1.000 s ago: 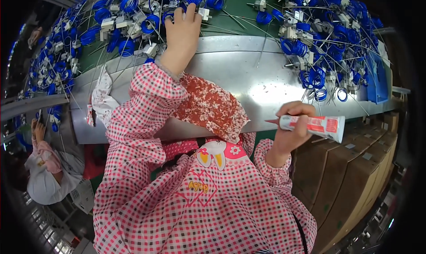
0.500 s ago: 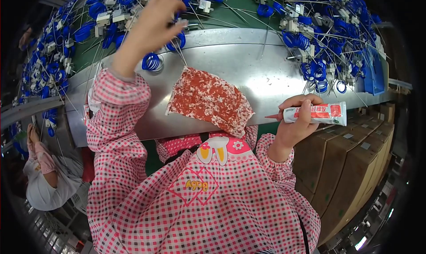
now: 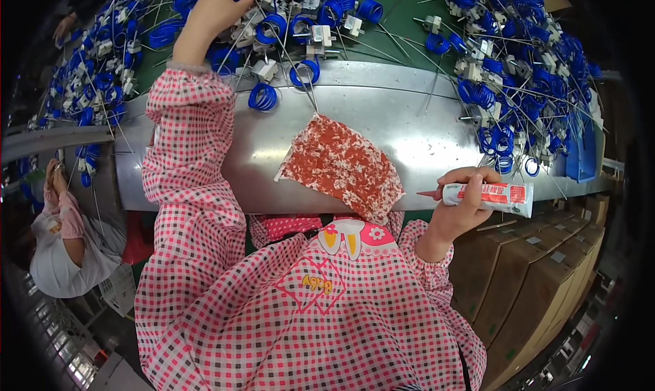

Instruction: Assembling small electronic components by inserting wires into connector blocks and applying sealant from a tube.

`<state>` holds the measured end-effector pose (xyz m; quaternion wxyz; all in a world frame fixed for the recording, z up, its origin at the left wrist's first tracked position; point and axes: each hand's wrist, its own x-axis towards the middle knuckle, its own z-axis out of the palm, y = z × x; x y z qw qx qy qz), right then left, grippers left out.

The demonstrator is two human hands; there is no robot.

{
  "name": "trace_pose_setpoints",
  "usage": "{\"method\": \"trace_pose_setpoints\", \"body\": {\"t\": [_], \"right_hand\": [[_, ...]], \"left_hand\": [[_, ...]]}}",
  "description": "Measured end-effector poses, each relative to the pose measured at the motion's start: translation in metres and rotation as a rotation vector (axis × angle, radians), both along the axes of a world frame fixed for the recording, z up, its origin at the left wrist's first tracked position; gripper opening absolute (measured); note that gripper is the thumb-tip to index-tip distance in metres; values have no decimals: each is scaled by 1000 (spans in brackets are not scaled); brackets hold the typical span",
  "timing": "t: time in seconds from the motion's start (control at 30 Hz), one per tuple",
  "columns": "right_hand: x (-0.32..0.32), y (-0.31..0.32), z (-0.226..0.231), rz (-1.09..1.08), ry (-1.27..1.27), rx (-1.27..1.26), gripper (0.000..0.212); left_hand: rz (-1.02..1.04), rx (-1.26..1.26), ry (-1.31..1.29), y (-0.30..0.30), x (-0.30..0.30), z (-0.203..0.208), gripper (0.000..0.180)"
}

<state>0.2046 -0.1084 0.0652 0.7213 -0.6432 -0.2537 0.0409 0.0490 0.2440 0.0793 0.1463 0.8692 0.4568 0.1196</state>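
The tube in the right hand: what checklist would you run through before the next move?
1. Tube gripped: ok, the right hand is closed around it.
2. Nozzle apart from the red-and-white cloth: ok, a gap shows.
3. Cloth wholly on the metal surface: not ok, its lower corner reaches past the front edge.
4. Metal surface free of coils: not ok, a blue coil sits there.
5. Left hand gripping something: cannot tell, the picture's top edge cuts it off.
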Motion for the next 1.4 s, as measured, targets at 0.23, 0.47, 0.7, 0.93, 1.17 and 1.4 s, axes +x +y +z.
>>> {"method": "trace_pose_setpoints", "body": {"t": [0.23, 0.47, 0.7, 0.93, 1.17, 1.4], "right_hand": [[6, -5, -5, -38, -2, -13, 19], [16, -3, -11, -74, -4, 7, 19], [8, 12, -6, -69, -12, -9, 18], [-7, 17, -2, 48, 48, 8, 18], [-21, 16, 0, 101, 264, 75, 20], [-24, 17, -1, 81, 405, 149, 17]], "left_hand": [[39, -180, -797, -20, -44, 6, 19], [-181, -34, -927, -104, -99, 22, 20], [-535, -436, -214, -158, -129, -7, 29], [-12, -603, -264, -154, -125, -2, 42], [-387, -648, -85, -152, -85, -24, 42], [-339, -260, -69, -179, -58, -52, 41]]}}
